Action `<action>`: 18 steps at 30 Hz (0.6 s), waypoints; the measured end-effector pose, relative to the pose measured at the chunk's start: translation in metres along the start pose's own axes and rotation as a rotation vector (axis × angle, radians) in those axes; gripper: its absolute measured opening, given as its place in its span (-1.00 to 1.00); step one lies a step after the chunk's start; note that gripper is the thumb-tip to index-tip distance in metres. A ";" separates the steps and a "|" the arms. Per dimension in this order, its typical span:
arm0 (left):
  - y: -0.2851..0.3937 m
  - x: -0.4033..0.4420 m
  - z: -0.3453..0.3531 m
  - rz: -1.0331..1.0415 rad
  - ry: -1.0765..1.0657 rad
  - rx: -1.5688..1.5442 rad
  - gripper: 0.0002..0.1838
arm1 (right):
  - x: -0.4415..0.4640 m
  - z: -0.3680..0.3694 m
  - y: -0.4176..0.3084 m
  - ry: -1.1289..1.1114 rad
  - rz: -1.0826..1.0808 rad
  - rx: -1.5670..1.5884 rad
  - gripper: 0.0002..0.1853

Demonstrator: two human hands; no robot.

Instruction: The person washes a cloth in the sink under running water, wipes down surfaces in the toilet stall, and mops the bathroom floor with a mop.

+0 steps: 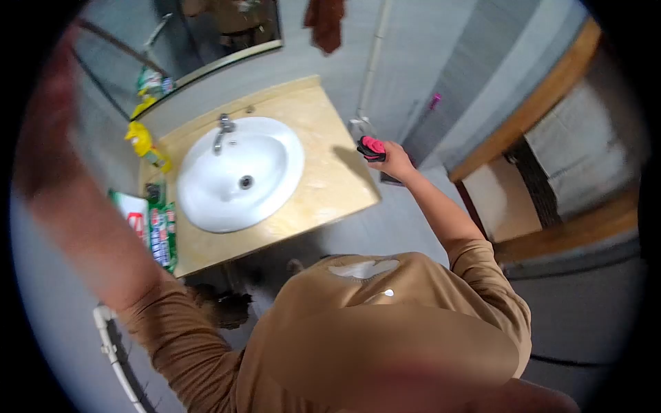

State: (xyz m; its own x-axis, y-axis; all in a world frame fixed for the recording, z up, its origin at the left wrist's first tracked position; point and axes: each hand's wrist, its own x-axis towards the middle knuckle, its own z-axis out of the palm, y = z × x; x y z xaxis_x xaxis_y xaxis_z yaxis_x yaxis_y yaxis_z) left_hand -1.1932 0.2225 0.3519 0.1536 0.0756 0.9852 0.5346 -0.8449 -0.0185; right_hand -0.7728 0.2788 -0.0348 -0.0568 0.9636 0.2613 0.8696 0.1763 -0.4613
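My right hand is closed around a pink and black object, just off the right edge of the counter. The object is small and bunched, and its exact kind is unclear. My left hand is raised high at the left edge, close to the camera and smeared by motion, so its fingers cannot be made out. Between my arms lies a white oval sink with a chrome faucet, set in a beige counter.
Along the counter's left side stand a yellow bottle and green-and-white packages. A mirror hangs above the sink. A reddish-brown cloth hangs on the wall beside a white pipe. A wooden door frame is at right.
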 end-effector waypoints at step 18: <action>0.165 -0.001 0.163 0.700 -0.296 -1.542 -0.61 | -0.339 -0.071 0.195 0.324 0.914 0.595 -0.63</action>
State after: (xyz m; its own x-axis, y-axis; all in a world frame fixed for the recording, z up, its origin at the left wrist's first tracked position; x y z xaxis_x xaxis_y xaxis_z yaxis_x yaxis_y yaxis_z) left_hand -0.9700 0.1692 0.3196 0.2225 -0.5636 0.7955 -0.8997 -0.4330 -0.0551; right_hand -0.5493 -0.0281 -0.1532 0.6835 0.6981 -0.2132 0.1439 -0.4153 -0.8982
